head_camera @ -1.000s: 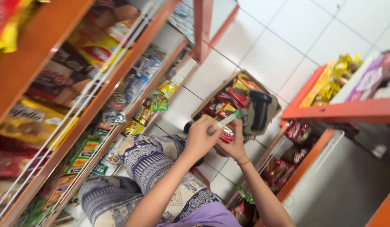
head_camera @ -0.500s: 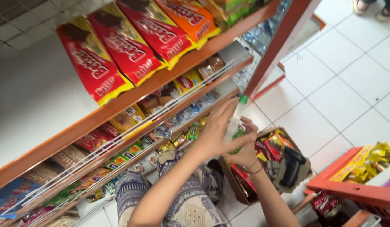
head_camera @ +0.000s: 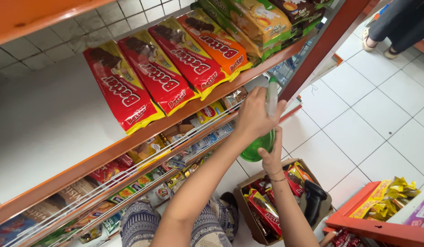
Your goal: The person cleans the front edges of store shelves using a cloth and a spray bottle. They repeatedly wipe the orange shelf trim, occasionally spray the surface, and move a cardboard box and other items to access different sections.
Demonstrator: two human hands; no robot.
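Observation:
Both my hands hold a green spray bottle [head_camera: 257, 150] with a white spray head [head_camera: 272, 93], raised in front of an orange shelf edge [head_camera: 129, 142]. My left hand [head_camera: 253, 114] wraps around the bottle's neck and spray head. My right hand [head_camera: 272, 160] supports the bottle from below, touching its rounded base. The nozzle points up toward the shelf holding red and yellow snack packets [head_camera: 129, 91] and an orange packet [head_camera: 221, 50]. My patterned trousers [head_camera: 139, 224] show at the bottom.
A cardboard box [head_camera: 245, 192] of red snack packets and a black handheld device [head_camera: 312, 199] sits on the white tiled floor. Lower shelves hold small packets behind wire rails. A low orange rack [head_camera: 376, 228] stands at the right. Another person's feet [head_camera: 381, 41] are at the top right.
My hands have lifted the spray bottle from over the box up to the shelf of red packets. The view has swung upward to follow.

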